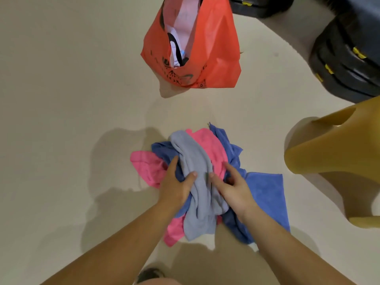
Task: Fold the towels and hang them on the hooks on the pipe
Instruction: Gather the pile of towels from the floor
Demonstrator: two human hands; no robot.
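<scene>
A crumpled heap of towels lies on the pale floor in front of me. On top runs a long grey towel. Pink towels and blue towels spread out beneath it. My left hand grips the heap at its left side, thumb over the grey towel and fingers in the blue cloth. My right hand grips the right side, thumb on the grey towel and fingers curled into the pink and blue cloth. No hooks or pipe show in the head view.
An orange bag with cloth inside stands farther ahead. Stacked black crates fill the upper right corner. A tan plastic stool stands close on the right. Bare floor stretches to the left.
</scene>
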